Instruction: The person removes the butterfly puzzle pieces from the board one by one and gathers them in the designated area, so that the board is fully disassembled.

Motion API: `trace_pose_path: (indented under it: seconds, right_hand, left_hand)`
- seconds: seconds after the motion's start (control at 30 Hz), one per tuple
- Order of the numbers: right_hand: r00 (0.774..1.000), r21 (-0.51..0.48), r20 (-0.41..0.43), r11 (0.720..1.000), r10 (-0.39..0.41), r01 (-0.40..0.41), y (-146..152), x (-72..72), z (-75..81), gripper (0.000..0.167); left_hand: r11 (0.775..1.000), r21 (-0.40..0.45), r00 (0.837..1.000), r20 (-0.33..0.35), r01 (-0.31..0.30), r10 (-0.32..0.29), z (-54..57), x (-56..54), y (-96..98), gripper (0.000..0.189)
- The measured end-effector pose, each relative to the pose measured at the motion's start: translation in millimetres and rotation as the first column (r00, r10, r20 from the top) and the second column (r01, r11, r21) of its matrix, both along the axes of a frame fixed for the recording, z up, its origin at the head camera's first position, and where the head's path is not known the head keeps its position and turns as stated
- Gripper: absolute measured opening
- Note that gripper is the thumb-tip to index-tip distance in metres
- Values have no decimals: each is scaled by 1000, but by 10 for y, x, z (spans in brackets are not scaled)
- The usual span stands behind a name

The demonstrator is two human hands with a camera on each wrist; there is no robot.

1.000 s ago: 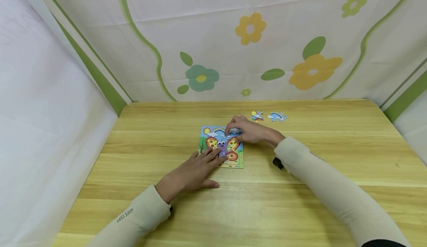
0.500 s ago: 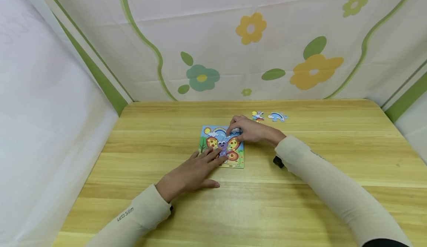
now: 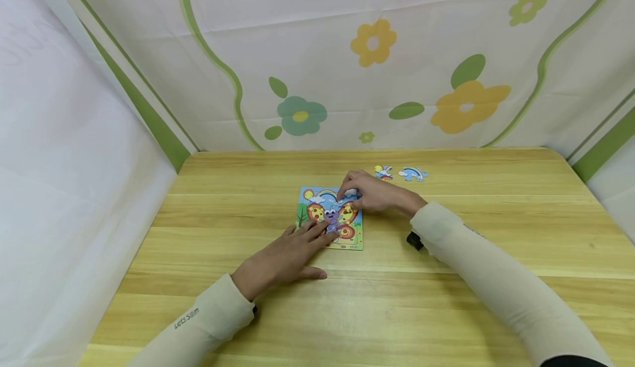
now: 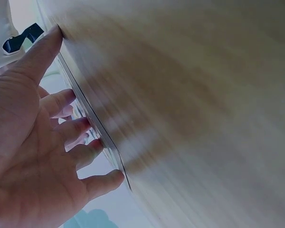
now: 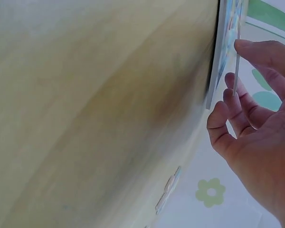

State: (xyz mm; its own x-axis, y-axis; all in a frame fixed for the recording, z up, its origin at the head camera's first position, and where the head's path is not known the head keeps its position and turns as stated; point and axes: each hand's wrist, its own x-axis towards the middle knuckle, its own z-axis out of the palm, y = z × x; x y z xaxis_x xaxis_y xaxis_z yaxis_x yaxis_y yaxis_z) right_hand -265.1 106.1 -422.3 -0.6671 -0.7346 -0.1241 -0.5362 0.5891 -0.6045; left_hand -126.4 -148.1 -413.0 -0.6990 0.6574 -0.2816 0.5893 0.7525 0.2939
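A small jigsaw puzzle in a tray (image 3: 358, 242) lies on the table, with a purple butterfly, a sun and a rainbow printed on it. My left hand (image 3: 290, 252) lies spread over its lower left part, fingers straight and thumb out on the wood. The left wrist view has the fingertips along the tray's edge (image 4: 103, 132). At the upper right corner, my right hand (image 3: 373, 192) pinches a puzzle piece (image 5: 236, 76), seen edge-on in the right wrist view between thumb and fingers. It is tilted slightly up from the tray; the fingers partly cover it from above.
Two loose puzzle pieces lie behind the right hand: one with yellow and red (image 3: 384, 172), one with a rainbow (image 3: 413, 174). The wooden table (image 3: 397, 312) reaches back to a white flowered fabric wall (image 3: 332, 80), with another fabric wall on the left.
Both hands stay almost where they were. The right fingers shift very slightly at the tray's upper right corner, still pinching the piece.
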Motion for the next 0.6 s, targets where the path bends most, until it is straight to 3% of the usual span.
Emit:
trace_pose_path:
  seconds: [0.6]
  right_hand:
    - [997,-120,-7,990,-73,72,329,-26,110,32]
  left_hand:
    - [1000,0,1000,7,-7,7,-15,-7,-5,83]
